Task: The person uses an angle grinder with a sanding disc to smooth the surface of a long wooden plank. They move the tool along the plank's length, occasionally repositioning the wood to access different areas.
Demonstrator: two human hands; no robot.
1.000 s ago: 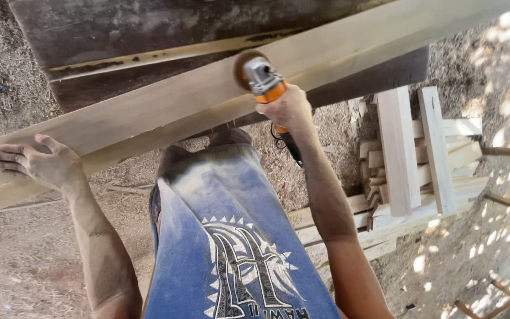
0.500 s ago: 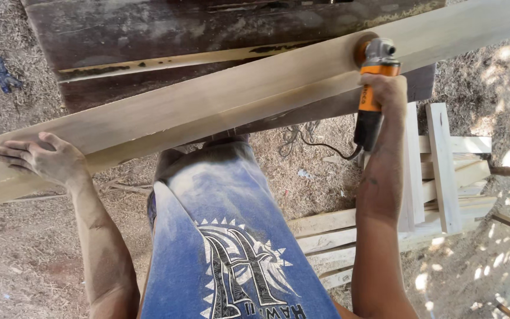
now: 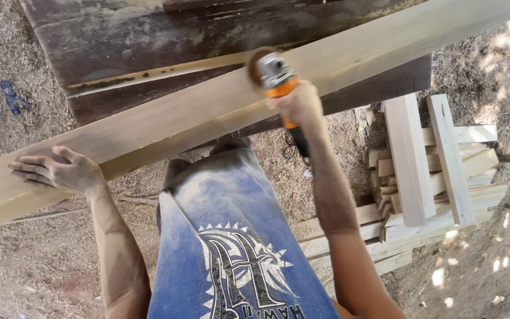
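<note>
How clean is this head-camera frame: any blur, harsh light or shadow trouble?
Head view: the sanding disc of the orange grinder is motion-blurred; both hands and the pale plank stay sharp. Dappled sun blows out patches of the ground at right; the dark board above sits in shade.

A stack of pale cut boards [image 3: 426, 171] lies on the sawdust-strewn ground [image 3: 42, 272]. Well to the left of the stack, dark weathered planks [image 3: 166, 41] slant across the top of the view. Farther left of the stack, a small blue scrap [image 3: 13, 97] rests in the sawdust.
</note>
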